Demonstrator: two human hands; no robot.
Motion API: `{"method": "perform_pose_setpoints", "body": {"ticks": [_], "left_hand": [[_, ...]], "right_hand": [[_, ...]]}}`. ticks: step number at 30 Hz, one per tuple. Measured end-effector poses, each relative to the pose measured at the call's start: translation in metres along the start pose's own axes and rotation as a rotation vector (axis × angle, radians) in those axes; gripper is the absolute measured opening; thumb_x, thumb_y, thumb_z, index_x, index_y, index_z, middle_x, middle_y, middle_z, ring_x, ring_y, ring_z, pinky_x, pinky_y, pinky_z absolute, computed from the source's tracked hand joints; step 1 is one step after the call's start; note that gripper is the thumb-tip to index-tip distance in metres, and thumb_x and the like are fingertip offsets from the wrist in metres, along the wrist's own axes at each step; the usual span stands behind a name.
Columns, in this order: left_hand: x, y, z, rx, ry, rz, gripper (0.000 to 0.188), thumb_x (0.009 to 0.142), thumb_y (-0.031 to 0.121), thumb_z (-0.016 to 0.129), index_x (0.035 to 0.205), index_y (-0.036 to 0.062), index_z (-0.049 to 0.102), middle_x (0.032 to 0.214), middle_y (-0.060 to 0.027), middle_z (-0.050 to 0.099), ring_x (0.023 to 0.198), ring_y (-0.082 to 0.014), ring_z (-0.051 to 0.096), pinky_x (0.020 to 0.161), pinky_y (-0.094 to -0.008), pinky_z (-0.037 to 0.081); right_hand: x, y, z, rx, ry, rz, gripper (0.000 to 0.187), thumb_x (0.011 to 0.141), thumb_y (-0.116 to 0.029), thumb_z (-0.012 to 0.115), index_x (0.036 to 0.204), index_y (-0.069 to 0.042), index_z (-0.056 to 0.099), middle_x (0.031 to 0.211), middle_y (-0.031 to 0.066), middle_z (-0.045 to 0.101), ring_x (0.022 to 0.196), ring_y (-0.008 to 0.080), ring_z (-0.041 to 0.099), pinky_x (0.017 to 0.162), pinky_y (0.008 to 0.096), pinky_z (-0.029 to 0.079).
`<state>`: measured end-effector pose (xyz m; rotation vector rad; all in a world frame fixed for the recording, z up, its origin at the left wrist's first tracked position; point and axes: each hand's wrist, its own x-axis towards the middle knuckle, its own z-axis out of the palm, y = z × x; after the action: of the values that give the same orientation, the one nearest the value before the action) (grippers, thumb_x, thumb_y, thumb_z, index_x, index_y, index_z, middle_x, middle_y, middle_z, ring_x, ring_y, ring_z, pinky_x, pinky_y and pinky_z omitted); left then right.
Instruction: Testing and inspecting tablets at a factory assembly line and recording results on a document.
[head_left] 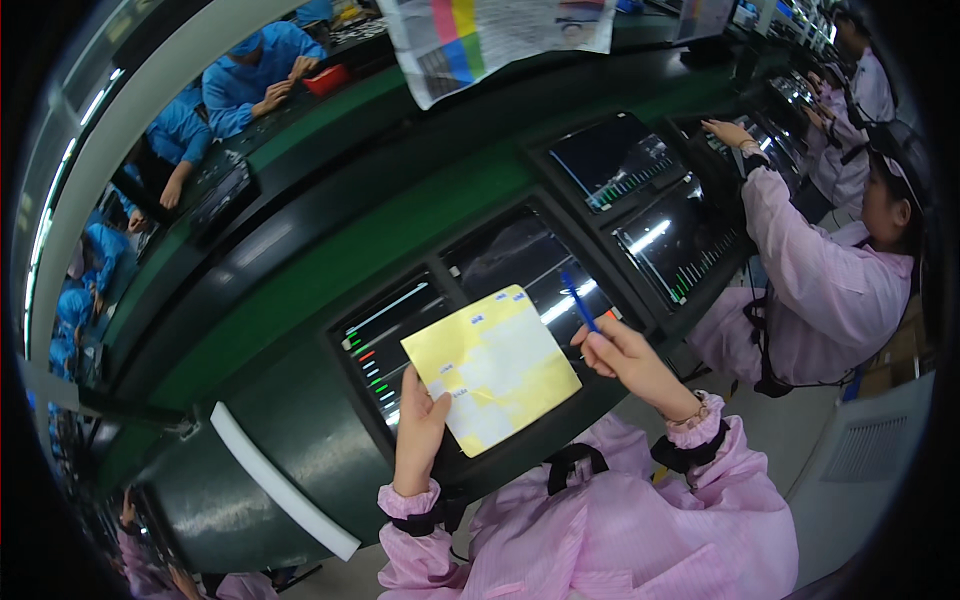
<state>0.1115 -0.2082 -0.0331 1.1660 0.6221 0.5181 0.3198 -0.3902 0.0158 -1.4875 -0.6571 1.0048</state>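
My left hand (422, 418) grips the left edge of a square yellow sheet (500, 370), thumb on its face. Large pale patches and small blue marks cover the sheet, which is held up and tilted above the bench. In my right hand (622, 358), just right of the sheet, is a slim blue pen-like stick (580, 302) pointing up and away. Behind the sheet lie dark glossy panels in a black tray; one panel (395, 335) shows at the left with coloured strips along its edge, another (505, 250) beyond the sheet. The sheet hides part of them.
A white foam strip (280, 482) lies on the green bench at the left. Another black tray (640, 205) with two panels sits to the right, beside a co-worker in pink (810, 250). A printed sheet (500, 40) hangs at the far side. Co-workers in blue (260, 80) sit across.
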Motion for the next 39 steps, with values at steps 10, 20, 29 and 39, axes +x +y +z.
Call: {"method": "perform_pose_setpoints", "body": {"ticks": [10,20,29,39], "left_hand": [[0.027,0.001,0.023,0.297,0.076,0.006,0.064,0.083,-0.011,0.042,0.140,-0.0011,0.015,0.129,-0.0193,0.046,0.121,-0.0227,0.046,0.099,-0.0296,0.036],[-0.018,0.057,0.106,1.279,-0.382,0.231,0.057,0.076,0.023,0.068,0.125,0.0010,0.048,0.102,-0.0100,0.058,0.095,-0.0244,0.055,0.086,-0.0391,0.038],[-0.024,0.048,0.095,0.999,-0.468,0.348,0.020,0.081,0.016,0.064,0.076,0.0041,0.050,0.063,-0.0058,0.048,0.051,-0.0191,0.053,0.048,-0.0287,0.043],[-0.029,0.056,0.026,0.568,-0.362,-0.134,0.014,0.088,0.011,0.054,0.083,-0.0023,0.055,0.080,-0.0111,0.059,0.070,-0.0249,0.059,0.062,-0.0290,0.047]], "right_hand": [[0.025,-0.001,-0.021,0.121,-0.015,-0.223,0.046,0.096,-0.007,0.038,0.139,-0.005,0.023,0.105,0.0161,0.049,0.072,0.0220,0.064,0.064,0.0286,0.055],[0.018,-0.015,-0.028,0.470,-0.519,0.177,0.008,0.087,-0.005,0.059,0.088,0.004,0.058,0.075,0.0129,0.065,0.055,0.0121,0.062,0.047,0.0195,0.044],[0.021,-0.040,-0.032,0.048,-0.684,0.027,0.011,0.087,-0.004,0.060,0.078,0.003,0.060,0.066,0.0069,0.063,0.051,0.0096,0.058,0.047,0.0204,0.043],[-0.017,-0.031,-0.151,0.411,0.124,-0.554,0.028,0.099,-0.026,0.035,0.089,-0.001,0.044,0.056,0.0106,0.055,0.031,0.0109,0.046,0.030,0.0181,0.037]]}}
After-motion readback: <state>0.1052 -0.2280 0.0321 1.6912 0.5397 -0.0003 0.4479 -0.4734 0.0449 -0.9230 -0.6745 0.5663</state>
